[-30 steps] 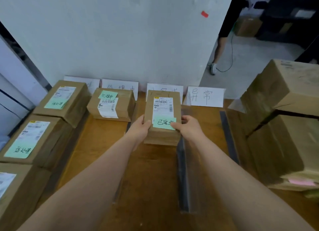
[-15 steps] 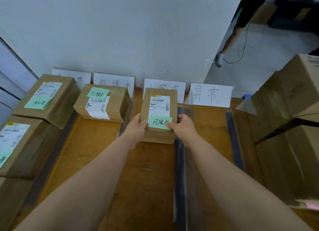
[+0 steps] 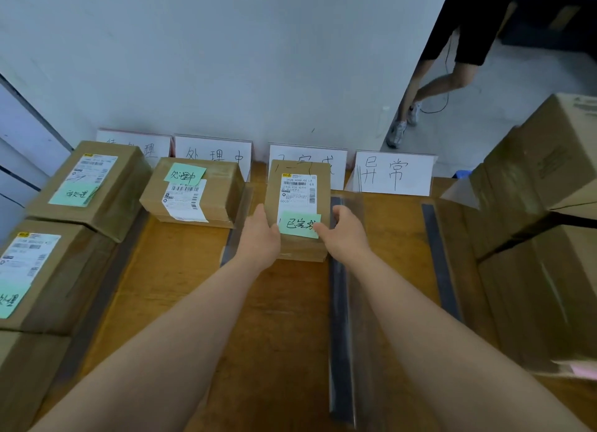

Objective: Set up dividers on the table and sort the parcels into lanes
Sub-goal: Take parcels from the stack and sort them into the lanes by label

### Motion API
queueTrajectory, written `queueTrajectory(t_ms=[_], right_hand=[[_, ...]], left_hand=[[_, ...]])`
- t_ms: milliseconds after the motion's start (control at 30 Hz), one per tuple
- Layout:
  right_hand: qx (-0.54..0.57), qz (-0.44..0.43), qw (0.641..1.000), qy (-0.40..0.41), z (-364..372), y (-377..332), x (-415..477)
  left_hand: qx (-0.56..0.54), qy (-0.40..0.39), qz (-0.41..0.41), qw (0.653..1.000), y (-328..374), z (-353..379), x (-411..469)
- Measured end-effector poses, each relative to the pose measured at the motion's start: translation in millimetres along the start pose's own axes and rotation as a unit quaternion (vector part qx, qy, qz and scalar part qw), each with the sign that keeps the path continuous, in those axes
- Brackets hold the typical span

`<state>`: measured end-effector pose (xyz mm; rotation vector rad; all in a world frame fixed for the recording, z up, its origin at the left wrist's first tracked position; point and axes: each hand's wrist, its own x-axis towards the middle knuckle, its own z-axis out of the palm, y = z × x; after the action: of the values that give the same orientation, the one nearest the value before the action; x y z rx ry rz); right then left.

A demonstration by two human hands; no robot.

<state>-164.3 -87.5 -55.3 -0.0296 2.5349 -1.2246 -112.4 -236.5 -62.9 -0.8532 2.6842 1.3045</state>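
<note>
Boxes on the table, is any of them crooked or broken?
None looks broken. The second-lane parcel sits a bit askew to the clear divider, and its white label is stuck on slanted, folding over the front edge. The held parcel, between the left hand and right hand, sits straight.

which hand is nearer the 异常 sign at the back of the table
Right. The right hand holds the right edge of the parcel, just in front and left of the sign. The left hand holds the left edge, beyond the parcel.

The wooden table bears parcels, clear dividers, 4 sign cards.
</note>
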Motion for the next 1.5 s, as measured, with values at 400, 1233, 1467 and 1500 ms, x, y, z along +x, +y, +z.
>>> queueTrajectory(t_ms=[400, 1233, 1467, 1500], right_hand=[[-0.157, -0.101, 0.975, 0.121, -51, 1, -115], [-0.104, 0.175, 0.930, 0.307, -253, 195, -402], [-0.105, 0.190, 0.934, 0.282, -333, 294, -413], [-0.101, 0.187, 0.939, 0.270, -341, 305, -412]], left_hand=[[0.249, 0.036, 0.238, 0.938, 35, -40, -105], [0.212, -0.141, 0.483, 0.838, 141, 134, -354], [0.210, -0.183, 0.435, 0.856, 179, 239, -400], [0.208, -0.188, 0.423, 0.861, 183, 254, -405]])
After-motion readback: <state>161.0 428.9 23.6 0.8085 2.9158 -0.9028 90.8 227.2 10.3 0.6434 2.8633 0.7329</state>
